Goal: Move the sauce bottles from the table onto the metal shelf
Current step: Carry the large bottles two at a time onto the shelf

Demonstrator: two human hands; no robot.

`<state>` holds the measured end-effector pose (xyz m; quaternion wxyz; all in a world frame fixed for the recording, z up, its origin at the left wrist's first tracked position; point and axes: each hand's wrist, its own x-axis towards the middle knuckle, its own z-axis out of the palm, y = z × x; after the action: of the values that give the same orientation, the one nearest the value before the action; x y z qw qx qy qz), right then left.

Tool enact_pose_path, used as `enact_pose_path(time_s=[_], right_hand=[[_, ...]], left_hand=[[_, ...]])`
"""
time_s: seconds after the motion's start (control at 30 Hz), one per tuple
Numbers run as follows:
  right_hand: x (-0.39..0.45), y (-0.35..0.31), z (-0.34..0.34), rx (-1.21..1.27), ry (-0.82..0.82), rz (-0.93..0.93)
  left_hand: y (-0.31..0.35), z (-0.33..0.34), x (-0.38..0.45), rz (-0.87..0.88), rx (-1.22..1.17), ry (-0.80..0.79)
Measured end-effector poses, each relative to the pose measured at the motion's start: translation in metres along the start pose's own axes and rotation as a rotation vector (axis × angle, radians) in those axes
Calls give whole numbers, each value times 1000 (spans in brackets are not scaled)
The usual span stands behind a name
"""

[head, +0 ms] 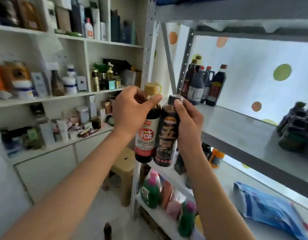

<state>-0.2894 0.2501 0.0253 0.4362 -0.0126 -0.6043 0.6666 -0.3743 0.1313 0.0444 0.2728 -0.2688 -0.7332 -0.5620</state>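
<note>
My left hand grips the neck of a dark sauce bottle with a gold cap and a red and white label. My right hand holds a second dark bottle with a black cap and a purple label. Both bottles hang upright side by side, touching, in the air just left of the grey metal shelf. Several dark sauce bottles stand at the back left corner of that shelf board.
A dark blurred pile sits at the shelf's right. The lower board holds a blue bag and an orange bottle. Green and pink detergent bottles stand lower down. White cupboard shelves full of boxes fill the left; a beige stool stands below.
</note>
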Motion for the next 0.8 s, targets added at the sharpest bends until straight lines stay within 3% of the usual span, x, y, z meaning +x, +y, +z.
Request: enact_pose_path(time_s=[0.27, 0.47, 0.67, 0.8], right_hand=[[88, -6, -49, -91, 200, -134], [151, 5, -100, -120, 259, -229], [207, 22, -145, -125, 340, -239], [232, 41, -167, -205, 325, -220]], left_hand=[[27, 96, 61, 49, -181, -114], [40, 184, 88, 38, -235, -128], [51, 256, 108, 90, -215, -159], [38, 299, 115, 37, -245, -153]])
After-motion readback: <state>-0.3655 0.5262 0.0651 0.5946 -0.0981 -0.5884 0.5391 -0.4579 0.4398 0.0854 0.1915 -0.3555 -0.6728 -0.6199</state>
